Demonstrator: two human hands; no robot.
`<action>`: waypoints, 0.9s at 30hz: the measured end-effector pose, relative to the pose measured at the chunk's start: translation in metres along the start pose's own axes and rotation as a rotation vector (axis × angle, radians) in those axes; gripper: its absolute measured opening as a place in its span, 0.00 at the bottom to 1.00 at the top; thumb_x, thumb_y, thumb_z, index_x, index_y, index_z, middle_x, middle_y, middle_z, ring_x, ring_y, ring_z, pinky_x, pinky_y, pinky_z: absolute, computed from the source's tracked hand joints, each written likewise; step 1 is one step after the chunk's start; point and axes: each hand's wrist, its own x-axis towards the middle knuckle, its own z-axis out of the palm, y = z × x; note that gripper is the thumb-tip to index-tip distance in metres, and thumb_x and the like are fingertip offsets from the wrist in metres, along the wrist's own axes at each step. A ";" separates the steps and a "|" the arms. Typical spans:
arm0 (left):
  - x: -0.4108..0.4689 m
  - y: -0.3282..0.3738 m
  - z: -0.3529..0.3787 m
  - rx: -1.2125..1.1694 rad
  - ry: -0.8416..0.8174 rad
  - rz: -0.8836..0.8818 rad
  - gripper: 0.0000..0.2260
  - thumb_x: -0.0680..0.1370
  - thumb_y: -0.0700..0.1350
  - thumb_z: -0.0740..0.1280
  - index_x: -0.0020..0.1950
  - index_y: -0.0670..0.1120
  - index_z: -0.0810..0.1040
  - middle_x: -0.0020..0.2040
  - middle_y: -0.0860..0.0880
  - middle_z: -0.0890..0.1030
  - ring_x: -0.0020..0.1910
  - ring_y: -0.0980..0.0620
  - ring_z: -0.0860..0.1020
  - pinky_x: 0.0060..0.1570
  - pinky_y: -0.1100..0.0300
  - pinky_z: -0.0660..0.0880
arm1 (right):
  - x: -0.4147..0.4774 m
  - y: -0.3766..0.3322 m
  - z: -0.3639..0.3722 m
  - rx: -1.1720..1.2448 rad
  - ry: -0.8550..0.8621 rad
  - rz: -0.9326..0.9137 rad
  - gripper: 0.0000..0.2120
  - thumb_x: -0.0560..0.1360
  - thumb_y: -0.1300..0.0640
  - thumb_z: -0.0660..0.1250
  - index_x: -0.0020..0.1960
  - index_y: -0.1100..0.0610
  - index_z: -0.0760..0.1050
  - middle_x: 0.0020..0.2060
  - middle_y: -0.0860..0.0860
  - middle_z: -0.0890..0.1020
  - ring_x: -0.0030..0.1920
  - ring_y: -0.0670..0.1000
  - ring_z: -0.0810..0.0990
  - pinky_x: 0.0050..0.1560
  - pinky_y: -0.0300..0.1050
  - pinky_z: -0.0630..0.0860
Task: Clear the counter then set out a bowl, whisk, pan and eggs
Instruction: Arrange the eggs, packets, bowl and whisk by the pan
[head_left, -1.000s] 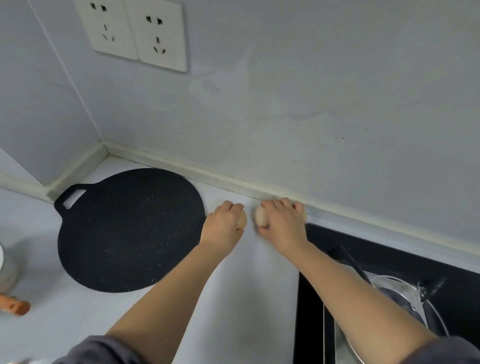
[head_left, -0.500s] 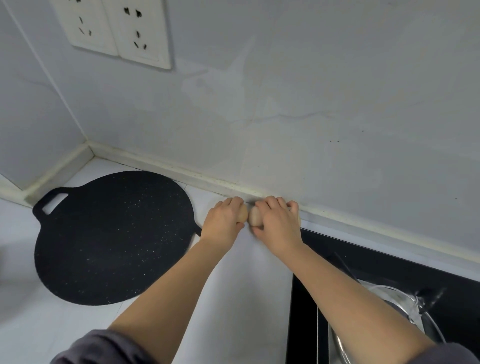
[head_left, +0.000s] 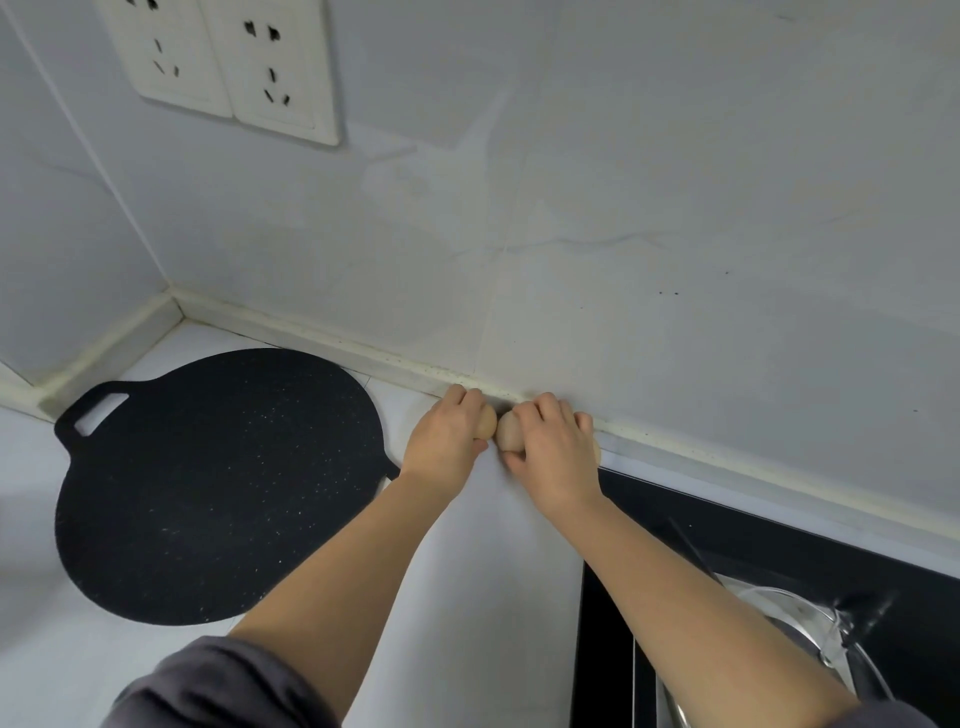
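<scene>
Gripping eggs, left hand (head_left: 445, 441), right hand (head_left: 553, 451)

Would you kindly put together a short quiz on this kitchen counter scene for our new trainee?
1. True or false: the left hand holds a whisk.
2. Multiple choice: the black pan lies A) flat on the counter, to the left of both hands; B) on the hob; C) upright against the wall.
3. Short answer: what does the right hand grip?

Key
1. False: it grips the left egg.
2. A.
3. The right egg, close to the wall.
</scene>
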 end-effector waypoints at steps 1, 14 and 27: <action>0.000 0.000 0.000 -0.002 0.004 0.002 0.12 0.75 0.39 0.69 0.55 0.41 0.71 0.53 0.47 0.73 0.46 0.47 0.76 0.40 0.60 0.67 | 0.000 0.000 0.000 -0.001 -0.005 0.004 0.15 0.61 0.50 0.77 0.44 0.53 0.78 0.40 0.49 0.77 0.39 0.53 0.77 0.41 0.47 0.69; -0.022 0.000 -0.009 -0.135 0.004 -0.094 0.31 0.74 0.42 0.72 0.73 0.47 0.60 0.67 0.46 0.67 0.57 0.47 0.75 0.52 0.56 0.74 | -0.016 -0.006 -0.030 0.095 -0.078 0.003 0.21 0.69 0.48 0.74 0.58 0.51 0.74 0.51 0.50 0.74 0.52 0.54 0.74 0.53 0.48 0.66; -0.224 -0.069 -0.095 -0.168 0.184 -0.131 0.15 0.75 0.42 0.70 0.62 0.45 0.77 0.58 0.51 0.76 0.55 0.53 0.75 0.50 0.69 0.66 | -0.130 -0.146 -0.085 0.451 -0.279 -0.148 0.21 0.74 0.56 0.68 0.66 0.55 0.71 0.60 0.51 0.74 0.61 0.52 0.73 0.61 0.45 0.71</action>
